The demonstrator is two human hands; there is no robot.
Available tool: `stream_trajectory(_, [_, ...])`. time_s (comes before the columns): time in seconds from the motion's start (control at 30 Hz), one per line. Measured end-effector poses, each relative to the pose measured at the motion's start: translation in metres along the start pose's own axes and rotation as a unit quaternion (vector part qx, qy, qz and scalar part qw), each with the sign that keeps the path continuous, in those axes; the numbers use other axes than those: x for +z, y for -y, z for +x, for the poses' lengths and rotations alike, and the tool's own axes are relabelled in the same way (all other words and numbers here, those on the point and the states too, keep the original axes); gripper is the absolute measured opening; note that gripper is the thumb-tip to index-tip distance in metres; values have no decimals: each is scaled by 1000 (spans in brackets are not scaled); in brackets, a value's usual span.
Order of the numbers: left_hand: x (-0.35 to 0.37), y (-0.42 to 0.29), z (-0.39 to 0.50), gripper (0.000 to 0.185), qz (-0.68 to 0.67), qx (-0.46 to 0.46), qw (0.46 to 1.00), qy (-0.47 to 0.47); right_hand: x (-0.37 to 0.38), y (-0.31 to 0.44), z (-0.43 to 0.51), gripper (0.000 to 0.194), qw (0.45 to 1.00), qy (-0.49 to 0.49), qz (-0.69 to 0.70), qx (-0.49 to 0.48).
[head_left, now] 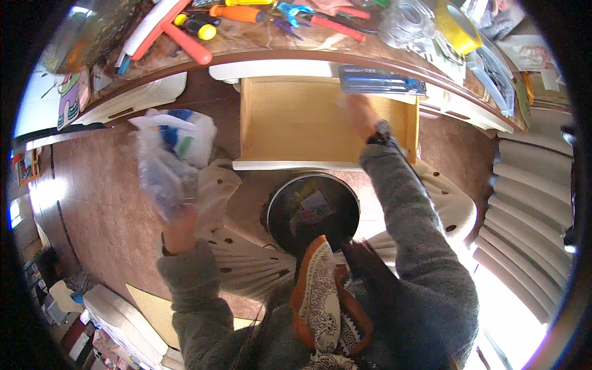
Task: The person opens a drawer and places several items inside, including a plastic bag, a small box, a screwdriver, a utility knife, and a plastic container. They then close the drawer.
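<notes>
My left hand (180,229) grips a crumpled clear and white plastic package (173,152) with blue and green print, raised to the left of the drawer. Over the right part of a pulled-out wooden drawer (296,120), my blurred right hand (360,113) holds a flat blister pack (379,82). Blue, slender items show inside that pack, which bears writing. The drawer's bare bottom is visible. Below its white front stands a round black waste bin (356,199) with paper and wrapper scraps (315,203) in it.
Above the drawer, the tabletop (259,41) carries a red-handled squeegee (185,41), an orange-handled screwdriver (236,14), red-handled pliers (337,27), a yellow tape roll (458,27) and a blue tray (495,76). Spotted cream fabric (249,249) covers my lap around the bin. A pleated curtain (527,203) hangs right.
</notes>
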State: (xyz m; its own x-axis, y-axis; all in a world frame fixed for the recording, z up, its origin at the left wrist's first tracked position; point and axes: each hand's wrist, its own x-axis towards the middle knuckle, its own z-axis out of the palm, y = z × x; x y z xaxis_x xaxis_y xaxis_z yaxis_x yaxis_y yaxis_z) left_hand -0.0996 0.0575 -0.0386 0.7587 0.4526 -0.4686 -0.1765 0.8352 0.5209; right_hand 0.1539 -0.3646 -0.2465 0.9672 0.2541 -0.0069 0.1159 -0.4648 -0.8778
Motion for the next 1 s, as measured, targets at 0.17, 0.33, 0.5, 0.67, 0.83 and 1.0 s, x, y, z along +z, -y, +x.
stream_trajectory(0.17, [16,-44,19,41,-119,-1,991,55,-61,-74,-2,37,862,-253,-381,217])
stream_trajectory(0.33, [5,-29,30,42,-115,27,986,118,41,-81,34,36,798,-197,-553,139])
stream_trajectory(0.5, [5,-26,26,42,-145,-2,983,112,181,39,43,43,939,-106,-311,-101])
stream_trajectory(0.67, [5,-27,28,43,-52,63,989,125,223,124,43,55,961,-26,-268,-67])
stream_trajectory(0.83, [-2,-22,20,45,206,188,958,64,227,144,55,53,955,-18,-281,-92])
stream_trajectory(1.0, [3,-18,16,48,508,334,794,14,215,149,64,49,933,38,-332,-133])
